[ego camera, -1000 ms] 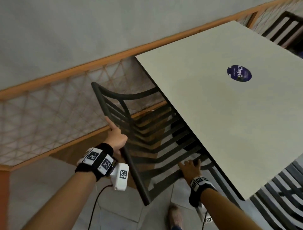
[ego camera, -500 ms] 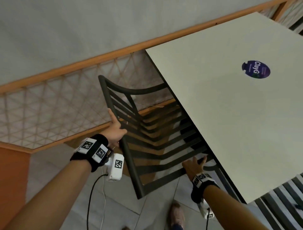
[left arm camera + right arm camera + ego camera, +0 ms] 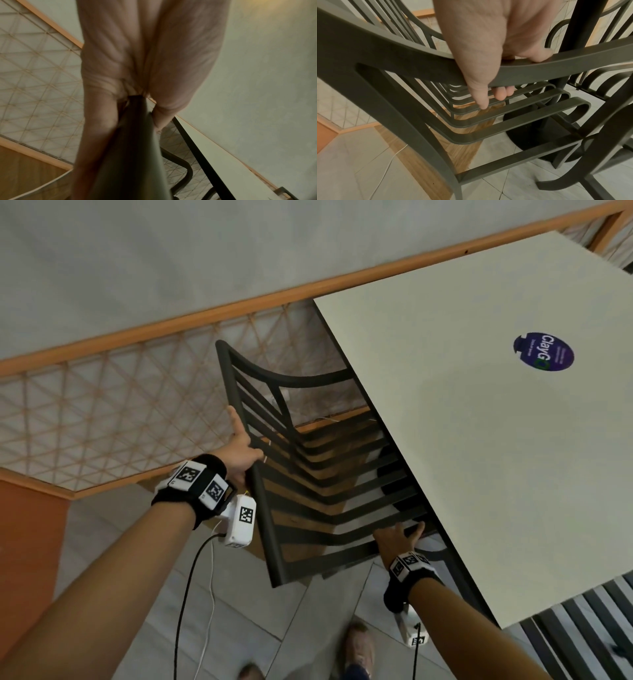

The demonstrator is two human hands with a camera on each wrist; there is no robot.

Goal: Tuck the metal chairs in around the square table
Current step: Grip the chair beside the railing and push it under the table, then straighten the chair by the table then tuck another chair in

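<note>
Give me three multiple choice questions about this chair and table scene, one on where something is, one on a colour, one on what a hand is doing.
1. Where is the round sticker?
A. on the tabletop
B. on the chair seat
C. on the floor

2. What colour is the chair being handled?
A. white
B. dark grey
C. red

3. What is the right hand doing?
A. hanging open
B. lying flat on the table
C. gripping a chair bar

Answers: 1 A, it sits on the pale top. 2 B, the slats are dark grey. 3 C, fingers curl round the bar.
</note>
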